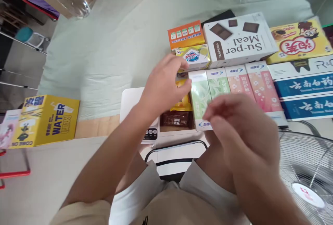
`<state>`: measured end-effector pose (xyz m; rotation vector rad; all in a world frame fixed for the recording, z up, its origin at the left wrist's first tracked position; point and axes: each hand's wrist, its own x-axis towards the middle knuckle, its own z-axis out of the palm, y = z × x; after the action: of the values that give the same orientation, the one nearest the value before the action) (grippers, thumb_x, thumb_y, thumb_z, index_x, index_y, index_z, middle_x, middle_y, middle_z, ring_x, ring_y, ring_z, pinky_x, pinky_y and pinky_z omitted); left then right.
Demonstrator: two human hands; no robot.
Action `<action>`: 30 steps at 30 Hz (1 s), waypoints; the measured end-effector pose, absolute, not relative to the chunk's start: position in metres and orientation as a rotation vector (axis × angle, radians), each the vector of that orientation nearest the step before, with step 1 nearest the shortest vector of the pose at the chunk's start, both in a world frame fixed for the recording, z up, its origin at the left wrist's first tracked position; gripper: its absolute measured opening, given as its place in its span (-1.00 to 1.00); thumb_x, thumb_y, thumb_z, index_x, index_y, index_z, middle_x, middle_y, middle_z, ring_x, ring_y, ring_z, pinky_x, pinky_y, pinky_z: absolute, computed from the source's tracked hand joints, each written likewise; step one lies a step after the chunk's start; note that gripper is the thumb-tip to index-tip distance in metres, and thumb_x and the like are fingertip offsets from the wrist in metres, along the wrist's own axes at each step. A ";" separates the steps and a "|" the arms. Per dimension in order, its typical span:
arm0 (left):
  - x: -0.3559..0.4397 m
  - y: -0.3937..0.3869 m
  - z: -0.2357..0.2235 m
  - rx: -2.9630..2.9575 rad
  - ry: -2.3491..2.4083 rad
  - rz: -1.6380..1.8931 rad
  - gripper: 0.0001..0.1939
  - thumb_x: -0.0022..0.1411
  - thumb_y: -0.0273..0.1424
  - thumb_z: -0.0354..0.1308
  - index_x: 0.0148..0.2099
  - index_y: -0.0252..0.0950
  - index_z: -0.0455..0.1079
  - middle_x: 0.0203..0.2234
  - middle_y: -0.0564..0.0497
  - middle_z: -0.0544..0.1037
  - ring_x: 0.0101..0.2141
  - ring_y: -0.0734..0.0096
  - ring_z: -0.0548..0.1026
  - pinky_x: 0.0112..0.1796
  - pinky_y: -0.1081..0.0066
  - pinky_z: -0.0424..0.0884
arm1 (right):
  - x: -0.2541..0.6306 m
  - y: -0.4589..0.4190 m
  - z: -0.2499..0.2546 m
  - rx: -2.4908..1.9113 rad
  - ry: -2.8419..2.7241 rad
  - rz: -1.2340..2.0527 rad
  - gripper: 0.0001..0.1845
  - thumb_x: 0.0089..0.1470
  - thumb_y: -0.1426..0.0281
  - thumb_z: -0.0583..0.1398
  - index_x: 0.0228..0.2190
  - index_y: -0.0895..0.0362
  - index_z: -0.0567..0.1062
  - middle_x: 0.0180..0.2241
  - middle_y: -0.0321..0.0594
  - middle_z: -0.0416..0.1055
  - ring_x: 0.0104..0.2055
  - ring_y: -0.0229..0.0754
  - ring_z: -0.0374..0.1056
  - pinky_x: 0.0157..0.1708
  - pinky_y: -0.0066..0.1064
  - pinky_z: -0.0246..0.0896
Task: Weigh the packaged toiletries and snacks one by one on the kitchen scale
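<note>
My left hand [165, 83] hovers with thumb and forefinger apart and nothing between them. It is over the left end of the row, beside a yellow Safeguard soap box [192, 57] and a yellow packet [183, 101]. Slightly blurred, my right hand [244, 135] has curled fingers, with a gap between thumb and forefinger. It is in front of a green-and-white toothpaste box [199, 96] and partly hides the pink boxes [265, 86]. Dark brown snack packets [177, 119] lie below the yellow packet. Partly behind my left forearm sits a white digital scale [130, 102].
At the back of the row are an orange box [186, 34], a Su-per Meal box [239, 37] and a yellow snack box [299, 41]. Blue toothpaste boxes [308, 96] lie right. A yellow WATER carton [57, 121] stands left. A fan [309, 173] is at lower right.
</note>
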<state>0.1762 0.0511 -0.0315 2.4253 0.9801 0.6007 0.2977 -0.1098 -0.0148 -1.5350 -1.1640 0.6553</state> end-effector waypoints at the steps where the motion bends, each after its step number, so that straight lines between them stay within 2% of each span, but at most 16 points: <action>1: 0.182 0.065 -0.031 2.463 0.995 0.577 -0.77 0.23 -0.49 0.23 -0.06 -0.18 0.43 0.02 -0.06 0.60 0.04 0.12 0.56 0.06 0.16 0.53 | 0.303 -0.091 -0.004 -1.591 -1.213 0.559 -0.85 0.21 0.47 0.18 -0.25 0.00 0.53 -0.34 -0.32 0.52 -0.31 -0.26 0.42 -0.34 -0.37 0.34; 4: 0.198 0.098 -0.033 2.559 1.000 0.433 -0.61 0.21 -0.43 0.32 0.09 -0.22 0.43 0.18 -0.15 0.54 0.19 -0.01 0.49 0.20 0.06 0.45 | 0.319 -0.041 0.011 -1.744 -1.237 0.360 -0.80 0.05 0.50 0.19 -0.28 0.03 0.53 -0.32 -0.29 0.55 -0.29 -0.22 0.44 -0.30 -0.32 0.37; 7: 0.208 0.113 -0.038 2.623 0.983 0.271 -0.43 0.22 -0.38 0.35 0.25 -0.27 0.36 0.30 -0.20 0.45 0.33 -0.10 0.38 0.32 0.00 0.33 | 0.331 -0.014 0.001 -1.910 -1.136 0.297 -0.78 0.06 0.47 0.17 -0.24 0.01 0.51 -0.25 -0.23 0.58 -0.24 -0.16 0.47 -0.21 -0.23 0.42; 9: 0.212 0.116 -0.043 2.649 0.965 0.203 -0.37 0.21 -0.37 0.36 0.29 -0.29 0.32 0.32 -0.22 0.43 0.36 -0.13 0.34 0.32 -0.01 0.32 | 0.335 -0.007 -0.009 -2.008 -1.082 0.337 -0.78 0.07 0.45 0.17 -0.21 0.01 0.50 -0.19 -0.17 0.57 -0.19 -0.10 0.49 -0.16 -0.13 0.44; 14: 0.213 0.124 -0.060 2.631 0.896 0.324 -0.49 0.13 -0.43 0.39 0.14 -0.23 0.42 0.17 -0.20 0.55 0.25 -0.19 0.46 0.22 -0.03 0.37 | 0.332 0.004 -0.012 -2.151 -1.091 0.480 -0.69 0.12 0.45 0.15 -0.08 0.06 0.50 -0.08 -0.12 0.54 0.00 -0.01 0.50 0.06 0.03 0.44; 18: 0.212 0.133 -0.078 2.540 0.829 0.544 -0.54 -0.01 -0.44 0.48 -0.05 -0.16 0.46 -0.02 -0.10 0.63 0.09 -0.18 0.54 0.17 -0.06 0.37 | 0.333 0.011 -0.011 -2.173 -1.230 0.487 -0.64 0.25 0.33 0.08 0.05 0.05 0.45 0.03 -0.08 0.50 0.08 0.04 0.48 -0.01 0.01 0.46; 20: 0.213 0.136 -0.081 2.485 0.804 0.609 -0.53 -0.06 -0.46 0.51 -0.09 -0.14 0.45 -0.04 -0.07 0.62 0.05 -0.15 0.55 0.13 -0.03 0.41 | 0.334 0.011 -0.013 -2.182 -1.301 0.511 -0.62 0.30 0.28 0.04 0.08 0.03 0.43 0.06 -0.06 0.49 0.11 0.08 0.47 -0.05 0.00 0.47; 22: 0.213 0.136 -0.074 2.437 0.780 0.639 -0.50 -0.06 -0.47 0.51 -0.07 -0.14 0.45 -0.02 -0.07 0.61 0.05 -0.11 0.54 0.12 0.01 0.44 | 0.334 0.009 -0.012 -2.139 -1.268 0.496 -0.65 0.27 0.30 0.08 0.04 0.05 0.47 0.04 -0.06 0.52 0.08 0.08 0.49 -0.06 0.00 0.48; 25: 0.196 0.129 -0.046 2.372 0.798 0.701 -0.45 -0.05 -0.43 0.54 -0.01 -0.14 0.45 0.01 -0.08 0.59 0.08 -0.06 0.52 0.14 0.04 0.46 | 0.327 0.002 -0.001 -2.014 -1.179 0.358 -0.68 0.16 0.44 0.16 -0.05 0.12 0.53 0.02 -0.06 0.56 0.08 0.03 0.49 0.04 0.00 0.46; 28: 0.151 0.112 -0.014 2.332 0.845 0.818 -0.41 -0.02 -0.33 0.57 0.05 -0.15 0.46 0.05 -0.08 0.55 0.08 -0.03 0.52 0.13 0.02 0.47 | 0.312 -0.006 0.013 -1.896 -1.279 0.347 -0.64 0.18 0.48 0.15 0.01 0.12 0.52 0.09 -0.07 0.55 0.20 0.02 0.44 0.19 0.00 0.38; 30: 0.107 0.095 -0.003 2.304 0.851 0.881 -0.41 0.04 -0.26 0.55 0.10 -0.14 0.47 0.05 -0.09 0.53 0.07 -0.02 0.51 0.08 0.01 0.49 | 0.296 -0.011 0.017 -1.776 -1.416 0.454 -0.63 0.20 0.45 0.15 0.03 0.10 0.51 0.11 -0.10 0.55 0.20 0.01 0.45 0.20 -0.03 0.37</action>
<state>0.1067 0.0952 -0.0035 2.3037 0.8510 0.8813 0.2957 -0.0114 0.0170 -1.7761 -1.4165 0.4542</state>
